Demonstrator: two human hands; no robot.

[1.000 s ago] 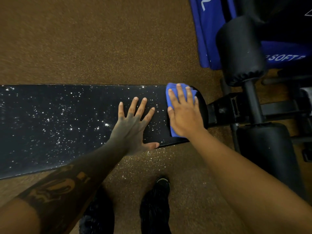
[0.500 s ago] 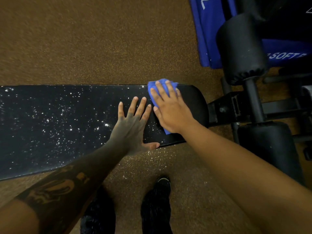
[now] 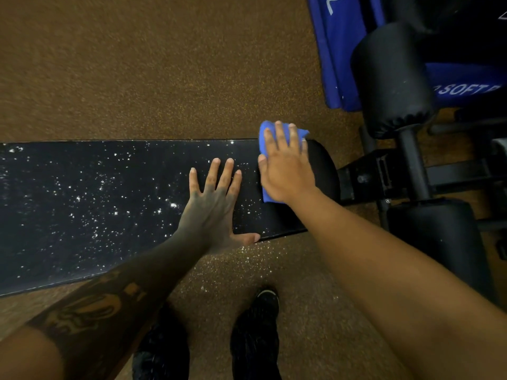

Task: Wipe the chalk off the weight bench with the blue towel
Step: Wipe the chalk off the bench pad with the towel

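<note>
Brown speckled gym floor (image 3: 137, 64), with a long black bench (image 3: 326, 171) laid across it left to right.

Over to the grip: right hand (image 3: 285, 171) laid flat on the blue towel (image 3: 267, 133), fingers straight, pressing rather than clutching. So a released grip, nothing pinched. Towel bunched under the palm at the far right end of the bench, poking out past the fingertips over the far edge and again below the heel of the hand. Left hand (image 3: 214, 207) just beside it, also flat and relaxed, palm down on the pad, thumb out along the near edge, holding nothing. Probably just bracing.

Handling-wise: looks like soft, light, floppy cloth, likely to fold or ride up under a flat palm. Probably better wadded, with the fingers curled round the top of the bundle, or the palm kept dead centre on it. Needs firm downward pressure either way. Slick-looking pad, so easy sliding.

Further out: clean-looking black right of the towel, white chalk specks (image 3: 172, 205) all over the stretch to the left, plus a few on the floor by the near edge. Loads left to wipe, at a guess. Past the bench end, a black frame (image 3: 365, 174) and foam rollers (image 3: 392, 78), a blue mat (image 3: 337, 50) behind, dark shoes (image 3: 263, 319) at the bottom.
</note>
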